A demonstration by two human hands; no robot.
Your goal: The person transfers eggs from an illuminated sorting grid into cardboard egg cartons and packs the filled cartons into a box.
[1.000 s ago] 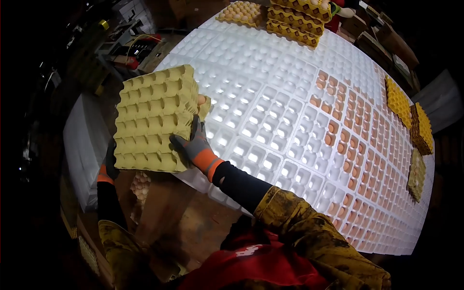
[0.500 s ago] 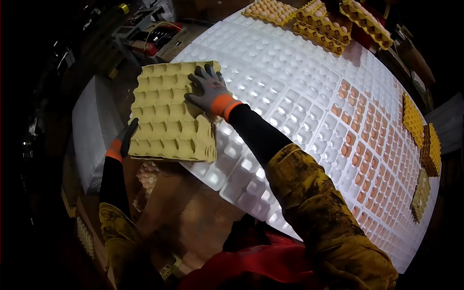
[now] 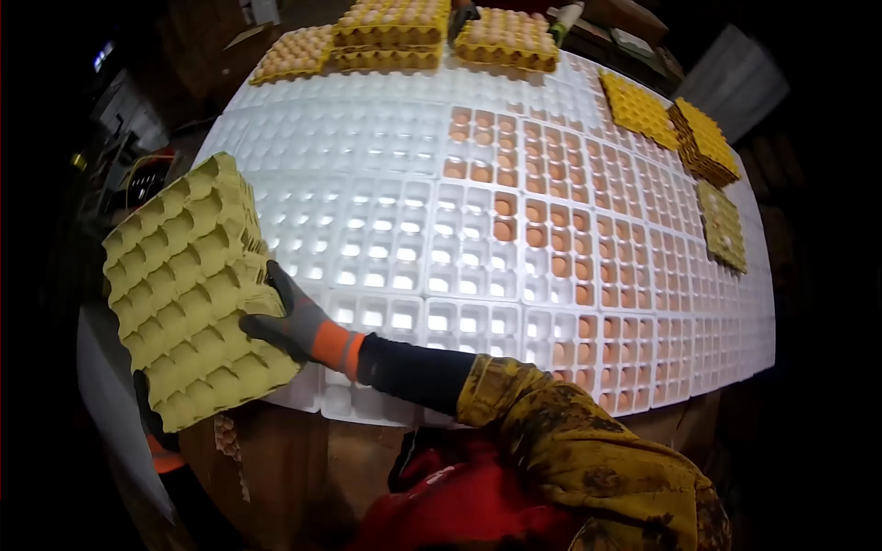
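Note:
A stack of pale yellow-green egg trays (image 3: 188, 285) is tilted in both my hands at the left edge of the table. My right hand (image 3: 299, 326), in a grey and orange glove, grips the stack's right edge, thumb over the top tray and fingers along the side. Gloved too, my left hand (image 3: 152, 418) holds the lower left edge, its fingers partly hidden by the stack. The top tray's cups hold no eggs. Beside the stack spread white plastic egg trays (image 3: 381, 225); those towards the right hold brown eggs (image 3: 556, 239).
Yellow trays full of eggs (image 3: 390, 32) stand along the far edge, where another person's dark-gloved hand (image 3: 466, 14) shows. Stacked yellow trays (image 3: 703, 138) and a pale tray (image 3: 721, 225) sit at the right. More eggs (image 3: 227, 436) are below the near left edge.
The stack has gone from lying nearly flat to tilted. My right hand has slid from its top to its right edge. The view has swung right.

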